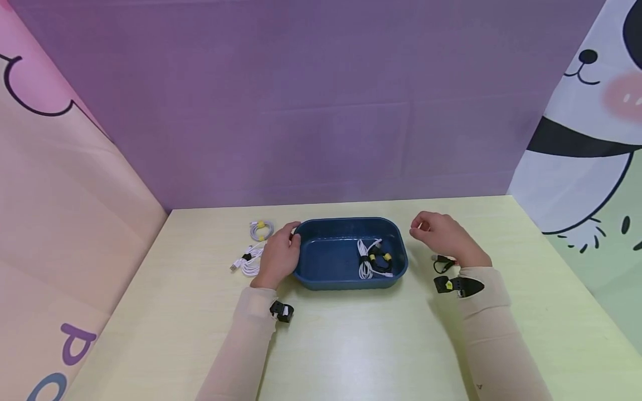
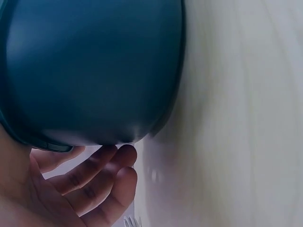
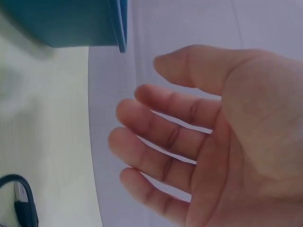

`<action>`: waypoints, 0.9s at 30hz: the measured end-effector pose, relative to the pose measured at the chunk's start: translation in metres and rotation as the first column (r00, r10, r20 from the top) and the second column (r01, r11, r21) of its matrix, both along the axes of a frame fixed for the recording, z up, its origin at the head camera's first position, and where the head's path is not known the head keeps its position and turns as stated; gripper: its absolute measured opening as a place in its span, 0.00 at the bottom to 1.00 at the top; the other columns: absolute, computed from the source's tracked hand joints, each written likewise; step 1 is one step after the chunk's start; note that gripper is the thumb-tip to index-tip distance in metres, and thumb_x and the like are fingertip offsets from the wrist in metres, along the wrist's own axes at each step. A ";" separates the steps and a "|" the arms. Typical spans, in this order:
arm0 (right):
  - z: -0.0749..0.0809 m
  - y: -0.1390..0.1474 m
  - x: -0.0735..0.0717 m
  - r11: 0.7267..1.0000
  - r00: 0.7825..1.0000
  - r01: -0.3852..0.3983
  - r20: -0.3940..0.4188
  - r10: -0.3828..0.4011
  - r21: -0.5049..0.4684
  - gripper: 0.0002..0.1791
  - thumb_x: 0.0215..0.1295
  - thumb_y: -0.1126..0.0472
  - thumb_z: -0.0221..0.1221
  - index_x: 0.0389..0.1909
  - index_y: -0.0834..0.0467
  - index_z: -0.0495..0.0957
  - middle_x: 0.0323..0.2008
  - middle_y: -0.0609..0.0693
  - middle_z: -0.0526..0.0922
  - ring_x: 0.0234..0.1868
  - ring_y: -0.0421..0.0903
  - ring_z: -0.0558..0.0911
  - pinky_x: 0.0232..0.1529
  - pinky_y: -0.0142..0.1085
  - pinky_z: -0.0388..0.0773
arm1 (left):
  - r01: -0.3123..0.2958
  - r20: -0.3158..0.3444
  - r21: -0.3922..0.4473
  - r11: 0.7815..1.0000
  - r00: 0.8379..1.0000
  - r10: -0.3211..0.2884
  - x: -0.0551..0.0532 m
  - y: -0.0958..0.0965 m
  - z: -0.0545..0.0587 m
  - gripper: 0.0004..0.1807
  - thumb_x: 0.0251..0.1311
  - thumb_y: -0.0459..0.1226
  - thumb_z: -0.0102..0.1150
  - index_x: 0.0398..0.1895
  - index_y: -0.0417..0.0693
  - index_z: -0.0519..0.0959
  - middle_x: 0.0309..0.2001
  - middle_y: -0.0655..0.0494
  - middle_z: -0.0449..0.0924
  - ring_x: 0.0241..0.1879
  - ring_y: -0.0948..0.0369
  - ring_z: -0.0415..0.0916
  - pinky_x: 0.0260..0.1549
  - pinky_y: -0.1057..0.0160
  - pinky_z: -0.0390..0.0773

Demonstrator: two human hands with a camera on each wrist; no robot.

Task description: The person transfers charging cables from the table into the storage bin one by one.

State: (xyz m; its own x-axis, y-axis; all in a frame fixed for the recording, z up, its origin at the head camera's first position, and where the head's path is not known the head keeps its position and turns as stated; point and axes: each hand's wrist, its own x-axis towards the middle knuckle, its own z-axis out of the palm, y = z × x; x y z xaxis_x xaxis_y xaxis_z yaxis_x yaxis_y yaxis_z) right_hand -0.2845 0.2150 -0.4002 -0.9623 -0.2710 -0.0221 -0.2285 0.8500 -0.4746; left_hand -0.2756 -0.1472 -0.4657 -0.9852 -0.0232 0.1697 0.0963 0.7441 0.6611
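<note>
Blue plastic fills the left hand's [image 1: 281, 253] grip, thumb at the rim of the tub [image 1: 321, 256], which stands mid-table; the right hand [image 1: 443, 232] hovers empty past its other end, fingers loosely bent. Two cables, a white bundle [image 1: 365, 268] and a black coil [image 1: 373, 264], lie inside, seemingly dealt with. Three look left over on the table [image 1: 351, 345]: a pale coil [image 1: 252, 230] and second white bundle [image 1: 252, 266] leftward, a black cable [image 1: 441, 270] by the right wrist.
</note>
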 end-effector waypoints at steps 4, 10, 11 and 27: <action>-0.004 0.001 -0.002 1.000 1.000 -0.023 0.018 0.023 -0.006 0.12 0.75 0.55 0.55 0.47 0.60 0.79 0.38 0.56 0.82 0.38 0.51 0.78 0.40 0.42 0.74 | -0.001 0.001 0.021 1.000 1.000 0.001 0.001 -0.003 0.001 0.22 0.76 0.40 0.48 0.70 0.50 0.73 0.49 0.44 0.86 0.40 0.49 0.81 0.40 0.49 0.78; -0.014 -0.007 -0.007 0.998 0.998 -0.057 0.039 0.057 -0.001 0.13 0.75 0.55 0.55 0.48 0.60 0.80 0.38 0.55 0.82 0.37 0.50 0.77 0.39 0.41 0.74 | -0.017 -0.050 0.079 0.997 0.999 0.021 0.000 -0.014 0.004 0.21 0.75 0.42 0.49 0.68 0.51 0.76 0.47 0.47 0.87 0.33 0.53 0.81 0.32 0.58 0.74; -0.016 -0.009 -0.007 0.998 0.997 -0.062 0.042 0.062 -0.002 0.13 0.75 0.55 0.55 0.48 0.60 0.80 0.38 0.55 0.83 0.37 0.49 0.78 0.39 0.40 0.74 | -0.020 -0.070 0.102 0.995 0.997 0.027 0.000 -0.017 0.006 0.21 0.75 0.41 0.50 0.67 0.50 0.77 0.45 0.47 0.87 0.32 0.53 0.82 0.31 0.59 0.74; -0.029 -0.016 -0.013 0.990 0.987 -0.112 0.109 0.121 -0.086 0.17 0.79 0.55 0.52 0.29 0.58 0.77 0.21 0.49 0.77 0.23 0.44 0.73 0.31 0.38 0.69 | -0.100 -0.156 0.096 0.990 0.981 0.114 0.007 -0.074 0.030 0.16 0.73 0.36 0.52 0.58 0.44 0.81 0.34 0.45 0.83 0.24 0.57 0.74 0.23 0.63 0.68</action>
State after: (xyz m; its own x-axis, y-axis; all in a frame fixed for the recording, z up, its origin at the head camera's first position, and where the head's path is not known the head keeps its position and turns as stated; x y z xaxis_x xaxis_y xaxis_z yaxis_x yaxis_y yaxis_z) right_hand -0.2974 0.1988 -0.4288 -0.9165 -0.3863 -0.1036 -0.2643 0.7793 -0.5682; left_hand -0.2682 -0.2213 -0.4359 -0.9363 -0.1489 0.3180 0.1293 0.6958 0.7065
